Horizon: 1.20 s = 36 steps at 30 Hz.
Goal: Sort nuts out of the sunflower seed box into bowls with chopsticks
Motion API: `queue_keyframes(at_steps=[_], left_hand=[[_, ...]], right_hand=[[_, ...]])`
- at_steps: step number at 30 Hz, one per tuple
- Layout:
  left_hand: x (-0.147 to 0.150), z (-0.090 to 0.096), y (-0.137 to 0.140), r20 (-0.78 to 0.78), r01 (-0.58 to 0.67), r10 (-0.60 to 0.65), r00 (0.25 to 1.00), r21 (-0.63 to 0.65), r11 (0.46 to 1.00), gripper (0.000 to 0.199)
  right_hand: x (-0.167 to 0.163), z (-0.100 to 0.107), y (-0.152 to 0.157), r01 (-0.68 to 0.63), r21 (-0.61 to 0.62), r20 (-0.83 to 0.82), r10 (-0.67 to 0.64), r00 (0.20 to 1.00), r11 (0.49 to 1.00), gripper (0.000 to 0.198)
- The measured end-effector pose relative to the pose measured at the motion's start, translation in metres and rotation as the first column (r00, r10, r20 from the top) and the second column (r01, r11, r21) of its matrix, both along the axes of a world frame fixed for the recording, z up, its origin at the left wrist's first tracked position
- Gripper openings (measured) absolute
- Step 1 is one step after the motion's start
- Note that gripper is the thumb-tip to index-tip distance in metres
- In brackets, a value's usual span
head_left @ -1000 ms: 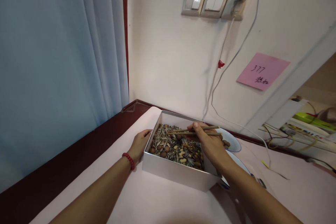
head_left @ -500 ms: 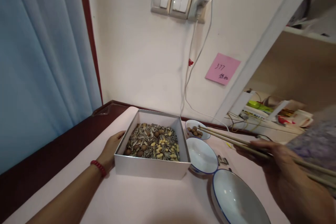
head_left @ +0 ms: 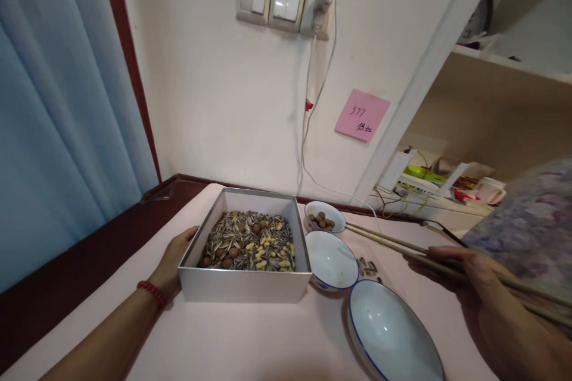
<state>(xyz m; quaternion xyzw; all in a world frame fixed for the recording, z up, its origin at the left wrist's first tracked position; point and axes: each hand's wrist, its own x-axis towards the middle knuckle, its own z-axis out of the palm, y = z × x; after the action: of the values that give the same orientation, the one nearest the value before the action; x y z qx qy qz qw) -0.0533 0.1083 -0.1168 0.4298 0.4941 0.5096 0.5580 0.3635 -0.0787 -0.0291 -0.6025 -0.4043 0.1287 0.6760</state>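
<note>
My left hand [head_left: 175,256], with a red bead bracelet on the wrist, holds the left side of a silvery-white box [head_left: 245,286]; its fingertips are partly hidden. Striped sunflower seeds [head_left: 218,238], shelled-looking yellow peanuts [head_left: 263,253] and round brown nuts [head_left: 226,263] lie mixed in the box. My right hand [head_left: 487,292] is closed around a pair of wooden chopsticks [head_left: 402,248]. Their tips are at the right rim of a small bowl [head_left: 338,223] with several brown nuts [head_left: 320,220] in it, and I see nothing between them.
A white bowl [head_left: 333,262] with a blue rim stands right of the box, and a larger bowl [head_left: 393,333] stands nearer me. Several loose seeds [head_left: 367,268] lie on the pink tabletop [head_left: 250,339]. Behind is a wall with a hanging cable [head_left: 305,131]; floral cloth [head_left: 527,220] is at right.
The chopsticks' tips have drawn back from over the nuts in the small bowl to its right rim. The whole view has shifted, so things appear further left. My left hand stays at the box.
</note>
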Motion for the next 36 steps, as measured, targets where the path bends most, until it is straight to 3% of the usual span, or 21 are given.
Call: queue_keyframes(at_steps=[6, 11, 15, 18, 26, 33, 36], left_hand=[[0.000, -0.011, 0.003, 0.032, -0.028, 0.028, 0.999, 0.002, 1.000, 0.043], [-0.001, -0.018, 0.005, 0.041, -0.014, 0.017, 0.999, -0.055, 0.998, 0.042], [-0.002, -0.023, 0.008, 0.059, -0.026, 0.029, 0.998, -0.050, 0.998, 0.041], [-0.003, -0.027, 0.011, 0.062, -0.039, 0.040, 0.997, -0.020, 0.999, 0.042], [-0.006, -0.032, 0.013, 0.053, -0.065, 0.065, 0.996, -0.002, 0.998, 0.040], [-0.004, -0.024, 0.008, 0.074, -0.036, 0.039, 0.997, -0.041, 0.999, 0.039], [-0.005, -0.019, 0.006, 0.055, -0.032, 0.033, 0.998, -0.024, 0.999, 0.040]], right_hand=[[-0.059, 0.013, 0.046, -0.304, -0.055, -0.084, 0.299, 0.950, 0.951, 0.041], [-0.114, 0.016, 0.092, -0.529, -0.129, -0.085, 0.522, 0.849, 0.839, 0.052], [-0.139, 0.001, 0.123, -0.602, -0.191, -0.085, 0.598, 0.797, 0.776, 0.053], [-0.147, -0.012, 0.141, -0.607, -0.245, -0.049, 0.616, 0.787, 0.756, 0.048], [-0.154, -0.018, 0.153, -0.582, -0.244, -0.049, 0.589, 0.807, 0.776, 0.051], [-0.127, -0.001, 0.110, -0.571, -0.120, -0.138, 0.556, 0.820, 0.812, 0.048], [-0.095, 0.004, 0.083, -0.483, -0.094, -0.183, 0.462, 0.868, 0.871, 0.045]])
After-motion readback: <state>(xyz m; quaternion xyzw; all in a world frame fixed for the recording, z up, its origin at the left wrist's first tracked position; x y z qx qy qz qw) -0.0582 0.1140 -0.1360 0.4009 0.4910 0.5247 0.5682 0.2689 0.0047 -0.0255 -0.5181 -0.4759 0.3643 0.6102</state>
